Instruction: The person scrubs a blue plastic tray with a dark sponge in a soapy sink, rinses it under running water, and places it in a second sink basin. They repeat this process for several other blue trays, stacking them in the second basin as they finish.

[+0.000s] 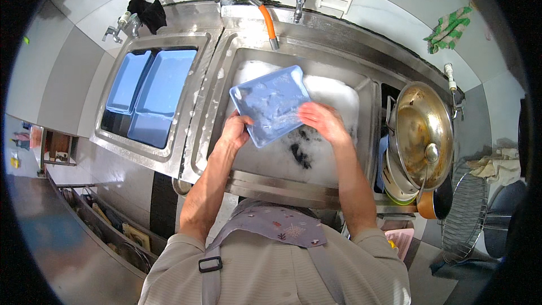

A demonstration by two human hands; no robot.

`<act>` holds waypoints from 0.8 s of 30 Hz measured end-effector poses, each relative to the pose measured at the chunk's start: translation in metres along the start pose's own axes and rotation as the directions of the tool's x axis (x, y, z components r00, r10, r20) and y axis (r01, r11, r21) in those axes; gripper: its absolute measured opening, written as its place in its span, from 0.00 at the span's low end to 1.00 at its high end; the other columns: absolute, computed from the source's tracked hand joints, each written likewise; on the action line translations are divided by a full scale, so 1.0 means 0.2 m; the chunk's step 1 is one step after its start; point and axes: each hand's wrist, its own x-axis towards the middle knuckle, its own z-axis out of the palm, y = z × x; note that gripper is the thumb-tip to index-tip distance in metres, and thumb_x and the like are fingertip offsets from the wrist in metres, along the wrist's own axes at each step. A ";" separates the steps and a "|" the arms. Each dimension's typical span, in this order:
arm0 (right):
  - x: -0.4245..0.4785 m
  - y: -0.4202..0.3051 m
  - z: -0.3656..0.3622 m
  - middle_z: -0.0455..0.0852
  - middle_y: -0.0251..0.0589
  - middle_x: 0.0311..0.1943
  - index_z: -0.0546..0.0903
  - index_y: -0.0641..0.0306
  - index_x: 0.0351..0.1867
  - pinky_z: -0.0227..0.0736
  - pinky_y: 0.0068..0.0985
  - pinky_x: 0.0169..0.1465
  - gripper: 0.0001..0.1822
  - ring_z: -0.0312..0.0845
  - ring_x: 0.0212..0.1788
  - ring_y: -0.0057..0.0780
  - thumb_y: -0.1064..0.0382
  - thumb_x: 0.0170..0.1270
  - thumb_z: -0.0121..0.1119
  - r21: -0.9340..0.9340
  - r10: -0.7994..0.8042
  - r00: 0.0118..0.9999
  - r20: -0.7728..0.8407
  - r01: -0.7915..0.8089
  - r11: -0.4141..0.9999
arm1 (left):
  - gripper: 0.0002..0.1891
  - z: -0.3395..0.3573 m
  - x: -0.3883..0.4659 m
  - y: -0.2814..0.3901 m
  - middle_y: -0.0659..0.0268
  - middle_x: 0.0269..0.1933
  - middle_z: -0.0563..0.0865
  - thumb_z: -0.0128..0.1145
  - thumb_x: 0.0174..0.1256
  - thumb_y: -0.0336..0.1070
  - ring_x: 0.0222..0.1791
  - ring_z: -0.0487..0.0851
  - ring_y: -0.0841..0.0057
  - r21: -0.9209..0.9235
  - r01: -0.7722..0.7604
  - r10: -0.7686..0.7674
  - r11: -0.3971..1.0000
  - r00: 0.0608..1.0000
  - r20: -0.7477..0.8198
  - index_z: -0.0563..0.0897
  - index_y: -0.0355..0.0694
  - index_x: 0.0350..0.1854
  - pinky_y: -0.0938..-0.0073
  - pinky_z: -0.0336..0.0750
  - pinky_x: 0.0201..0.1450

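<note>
A shallow blue plastic tray [273, 103], streaked with wet suds, is tilted above the soapy sink basin [262, 161]. My left hand [237, 130] grips its lower left edge, thumb over the rim. At the tray's right edge is my right hand [322, 119], its fingers blurred and over the rim. Whether anything lies under those fingers cannot be made out. White foam [332, 93] covers much of the water behind the tray. Below the tray, a dark patch [300, 154] shows in the water.
More blue trays [167, 80] sit in the left basin. A faucet with an orange hose [267, 21] overhangs the main sink's back edge. At right, a large metal wok [419, 135] with a ladle [431, 153] leans on stacked cookware. A black cloth [148, 12] hangs over the left taps.
</note>
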 end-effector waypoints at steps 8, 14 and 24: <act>0.01 0.34 -0.69 0.87 0.48 0.45 0.81 0.70 0.49 0.82 0.32 0.52 0.15 0.85 0.44 0.37 0.58 0.75 0.56 0.092 0.171 0.672 -0.721 -0.152 0.984 | 0.29 -0.01 0.02 0.03 0.59 0.49 0.82 0.50 0.51 0.12 0.48 0.83 0.64 0.060 -0.052 0.050 0.997 0.998 0.043 0.76 0.36 0.60 0.61 0.82 0.54; 0.04 0.05 -0.10 0.88 0.46 0.44 0.82 0.73 0.50 0.83 0.31 0.54 0.16 0.86 0.44 0.35 0.59 0.74 0.59 0.129 0.042 0.977 -0.211 -0.014 0.992 | 0.26 0.00 -0.06 0.09 0.60 0.48 0.83 0.53 0.52 0.17 0.45 0.83 0.69 0.216 -0.098 0.093 0.972 0.995 0.033 0.77 0.31 0.58 0.68 0.81 0.48; 0.04 0.40 -0.72 0.88 0.43 0.44 0.84 0.67 0.49 0.80 0.35 0.52 0.15 0.84 0.47 0.33 0.57 0.72 0.58 -0.265 0.027 0.790 -0.613 -0.238 0.934 | 0.16 0.03 -0.12 0.22 0.66 0.34 0.84 0.57 0.57 0.31 0.28 0.81 0.78 0.387 -0.110 0.116 0.915 0.993 0.008 0.82 0.35 0.48 0.75 0.74 0.26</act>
